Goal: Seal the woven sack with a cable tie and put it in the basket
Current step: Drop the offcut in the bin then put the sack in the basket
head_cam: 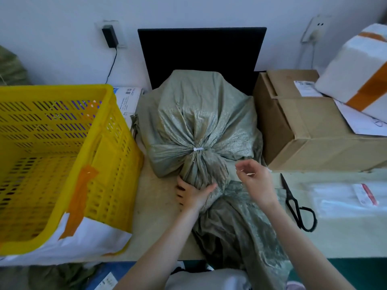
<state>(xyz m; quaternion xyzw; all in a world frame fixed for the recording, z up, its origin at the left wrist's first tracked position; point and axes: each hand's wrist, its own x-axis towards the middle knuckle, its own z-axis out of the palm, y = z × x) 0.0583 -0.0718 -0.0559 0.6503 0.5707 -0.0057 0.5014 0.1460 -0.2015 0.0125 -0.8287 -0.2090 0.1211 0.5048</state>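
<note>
A grey-green woven sack (194,118) lies on the table in the middle, its neck gathered toward me. A white cable tie (198,149) is cinched around the neck. My left hand (193,193) grips the bunched neck just below the tie. My right hand (254,181) hovers to the right of the neck, fingers loosely curled; a thin pale strip seems pinched in its fingertips. The loose mouth of the sack trails over the table's front edge. The yellow slotted basket (109,114) stands at the left, with nothing visible inside it.
Black scissors (297,204) lie right of my right hand. A clear plastic packet (345,199) lies beyond them. Cardboard boxes (310,130) stand at the right, a white taped box (356,68) on top. A black panel (201,51) leans on the wall behind the sack.
</note>
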